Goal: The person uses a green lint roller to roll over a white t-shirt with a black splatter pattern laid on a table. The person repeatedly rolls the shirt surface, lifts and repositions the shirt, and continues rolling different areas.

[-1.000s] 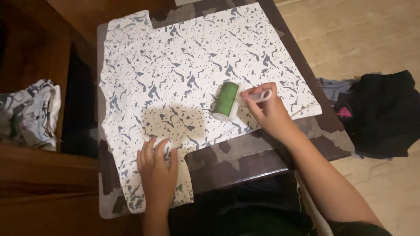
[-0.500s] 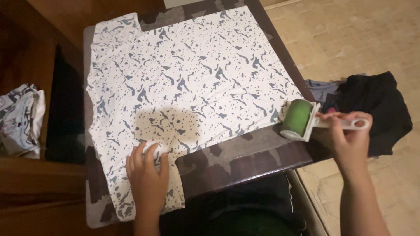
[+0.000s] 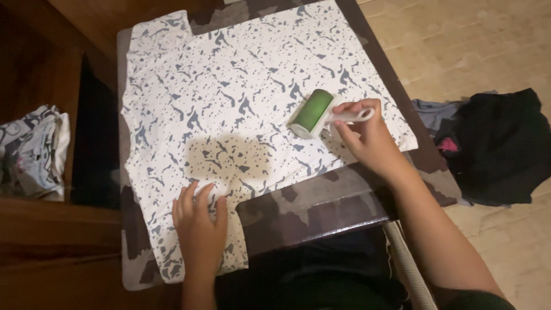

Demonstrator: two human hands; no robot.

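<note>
Here, a white T-shirt point(image 3: 241, 97) speckled with grey-blue blotches lies spread flat over a dark, mottled table point(image 3: 321, 201), filling the upper centre of the frame, with one sleeve reaching toward the lower left. The right hand point(image 3: 367, 138), right of centre, is closed around the white handle of a lint roller point(image 3: 313, 113), whose green drum rests on the fabric near the shirt's right-hand edge, tilted so that its axis runs from lower left to upper right. The left hand point(image 3: 198, 227), at lower centre, holds nothing: it lies palm-down with fingers spread on the sleeve, pinning the cloth to the table. The step in hand appears to be a rolling pass across the body of the shirt, with the flat hand serving as an anchor. A further stroke would, by this reading, call for steady downward pressure on the drum, a path at right angles to its axis, and the fabric kept taut so that it does not bunch ahead of the roller. Off the table, a heap of dark clothes point(image 3: 499, 146) lies on the pale floor point(image 3: 476, 46) at the right edge, and a folded light patterned garment point(image 3: 31, 152) sits at the left edge.
</note>
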